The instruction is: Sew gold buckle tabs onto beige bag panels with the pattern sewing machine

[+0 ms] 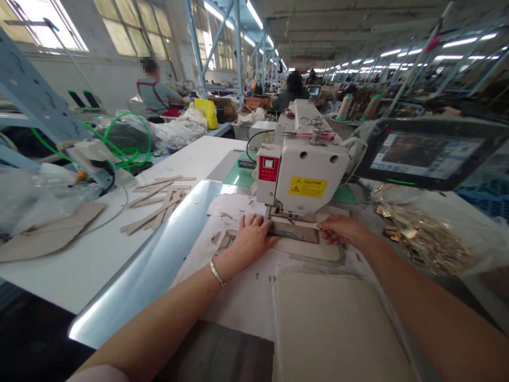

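Observation:
My left hand [252,241] lies flat with fingers spread, its fingertips at the left end of a brown slotted frame [314,236] under the sewing machine head [308,164]. A beige panel [304,248] lies beneath that frame. At the frame's right end, my right hand [338,229] is closed in a pinch; what sits between thumb and fingers is too small to make out. Nearer to me is a smooth beige sheet or stack of panels [338,323]. White paper-like sheeting [234,297] with torn spots covers the work surface under my left wrist.
Loose beige strips [163,204] lie on the white table at left, near a larger beige piece [51,231]. A shiny metal plate [147,265] borders the work area. At right are a control screen [429,151] and a plastic bag of gold-coloured metal parts [429,233]. Other people sit farther back.

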Motion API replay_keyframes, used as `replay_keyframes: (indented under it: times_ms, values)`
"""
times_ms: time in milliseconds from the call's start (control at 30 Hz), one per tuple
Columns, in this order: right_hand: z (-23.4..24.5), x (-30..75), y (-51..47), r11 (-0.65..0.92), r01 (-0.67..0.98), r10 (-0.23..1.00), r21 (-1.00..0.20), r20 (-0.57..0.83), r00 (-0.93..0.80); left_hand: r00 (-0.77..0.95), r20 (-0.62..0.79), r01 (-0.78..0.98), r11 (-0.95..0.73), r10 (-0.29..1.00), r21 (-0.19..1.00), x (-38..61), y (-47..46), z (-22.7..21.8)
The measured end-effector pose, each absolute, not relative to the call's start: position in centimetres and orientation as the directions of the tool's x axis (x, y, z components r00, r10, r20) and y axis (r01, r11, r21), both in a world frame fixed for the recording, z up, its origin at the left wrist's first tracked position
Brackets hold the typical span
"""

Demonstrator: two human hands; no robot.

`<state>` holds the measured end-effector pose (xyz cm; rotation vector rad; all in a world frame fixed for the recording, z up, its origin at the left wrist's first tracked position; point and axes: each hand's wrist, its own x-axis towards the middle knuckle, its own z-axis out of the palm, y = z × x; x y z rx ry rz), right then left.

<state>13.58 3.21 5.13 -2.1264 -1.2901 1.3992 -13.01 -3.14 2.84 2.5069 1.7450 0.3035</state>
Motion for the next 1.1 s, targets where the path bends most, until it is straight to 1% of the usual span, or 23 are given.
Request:
replay_keyframes:
  times_ms: [200,400,533,667,733,833,933,1033,1100]
  values:
    - [4.5,16.5,3.2,-0.575,0.508,0.795,-0.642,-0.584,0.162,0.405,0.131,0.881,-0.424,0.905,0.209,-12.3,-4.2,2.6]
    - [4.7,19.0,2.5,-0.584,0.498,0.797,-0.641,-0.57,0.2,0.455,0.13,0.852,-0.474,0.881,0.222,-11.0,-4.6,2.5]
    - [4.5,20.2,2.3,-0.577,0.473,0.808,-0.666,-0.551,0.209,0.462,0.118,0.854,-0.477,0.879,0.21,-10.2,-4.8,2.7]
    - [3.9,20.5,2.5,-0.559,0.469,0.821,-0.684,-0.534,0.201,0.449,0.13,0.862,-0.466,0.884,0.199,-9.1,-5.7,3.8]
    - [3.9,20.3,2.4,-0.544,0.477,0.832,-0.691,-0.517,0.2,0.512,0.133,0.813,-0.528,0.849,0.243,-8.1,-6.7,4.6]
    - [4.4,19.8,2.1,-0.527,0.493,0.844,-0.693,-0.498,0.202,0.664,0.127,0.68,-0.666,0.737,0.305,-6.2,-8.6,5.5]
    - [5.2,19.4,1.5,-0.53,0.5,0.84,-0.685,-0.503,0.202,0.753,0.101,0.606,-0.746,0.65,0.275,-4.3,-10.1,5.7]
    - [5.6,19.3,0.7,-0.526,0.506,0.835,-0.684,-0.528,0.154,0.774,0.072,0.601,-0.765,0.63,0.231,-3.1,-10.8,5.7]
    - [5.6,19.3,0.2,-0.511,0.507,0.845,-0.694,-0.514,0.147,0.771,0.078,0.604,-0.765,0.632,0.221,-2.6,-11.0,5.9]
